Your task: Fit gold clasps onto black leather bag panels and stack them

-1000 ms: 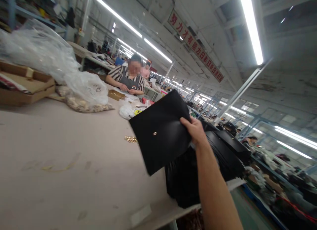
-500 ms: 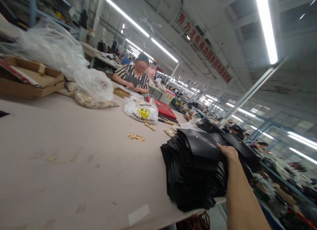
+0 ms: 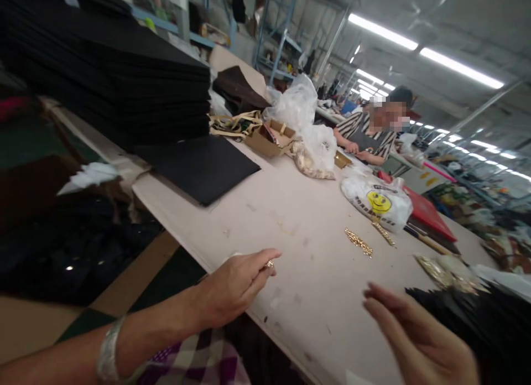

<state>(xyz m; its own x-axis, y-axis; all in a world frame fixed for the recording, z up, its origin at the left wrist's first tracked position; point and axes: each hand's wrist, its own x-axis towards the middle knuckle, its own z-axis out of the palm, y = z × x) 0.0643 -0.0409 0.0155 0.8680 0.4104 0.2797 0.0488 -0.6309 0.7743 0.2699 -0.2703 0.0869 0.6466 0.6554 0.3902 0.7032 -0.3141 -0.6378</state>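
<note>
Over the table's near edge, my left hand (image 3: 232, 285) is closed, its thumb and fingers pinching small gold-coloured metal pieces (image 3: 269, 264). My right hand (image 3: 418, 335) hangs at the lower right, slightly blurred, its fingers stretched out and a little apart with nothing visible between them. Close beyond it is the stack of black sheets (image 3: 468, 324), partly hidden by the hand. A small pile of gold-coloured pieces (image 3: 359, 242) lies on the table (image 3: 307, 302), with a short row of gold pieces (image 3: 383, 234) behind it.
A tall black stack (image 3: 157, 92) and a flat black panel (image 3: 203, 166) occupy the left end. Further back are a cardboard box (image 3: 269, 142), plastic bags (image 3: 317, 147), a smiley-face bag (image 3: 375, 199) and a red item (image 3: 431, 211). A person (image 3: 367, 133) sits across the table.
The view has swung left, bringing the tall black stack and my left hand with gold pieces into sight. My right hand has come off the black sheets.
</note>
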